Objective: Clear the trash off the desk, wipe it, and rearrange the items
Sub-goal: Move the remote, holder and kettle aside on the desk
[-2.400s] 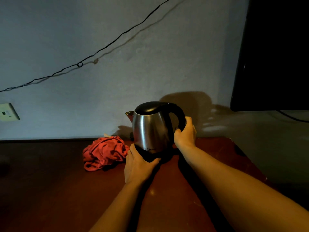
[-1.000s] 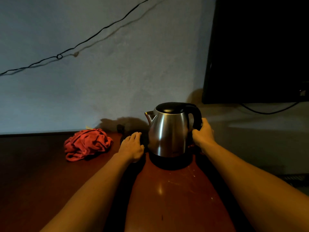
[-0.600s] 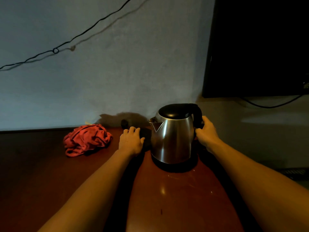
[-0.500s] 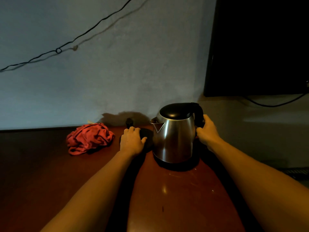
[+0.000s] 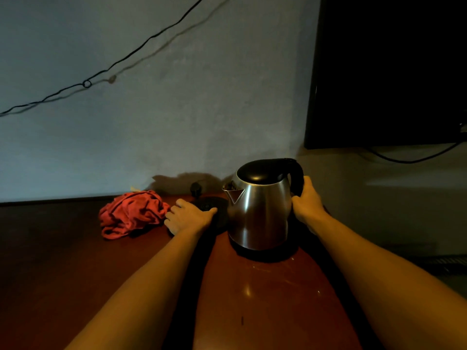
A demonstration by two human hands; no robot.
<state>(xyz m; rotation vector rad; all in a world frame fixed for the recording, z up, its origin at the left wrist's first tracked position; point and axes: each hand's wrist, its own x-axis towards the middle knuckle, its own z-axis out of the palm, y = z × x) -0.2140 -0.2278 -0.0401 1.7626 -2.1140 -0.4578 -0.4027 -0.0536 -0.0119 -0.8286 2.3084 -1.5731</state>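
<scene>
A steel kettle [image 5: 260, 213] with a black lid stands upright on the dark red desk [image 5: 265, 299], its spout facing left. My right hand [image 5: 307, 200] grips its black handle from the right. Left of the kettle lies its round black base [image 5: 214, 210], flat on the desk, and my left hand [image 5: 188, 218] rests on the base's near edge with fingers laid over it. A crumpled red cloth [image 5: 131, 213] lies farther left, close to the wall.
A grey wall runs behind the desk with a thin black cable [image 5: 121, 60] strung across it. A black screen [image 5: 389, 69] hangs at the upper right with a cord beneath. The desk's right edge drops off past the kettle.
The kettle has come off its base and moved right, now set on the desk beside it. My left hand shifted left onto the base. My right hand stayed on the handle.
</scene>
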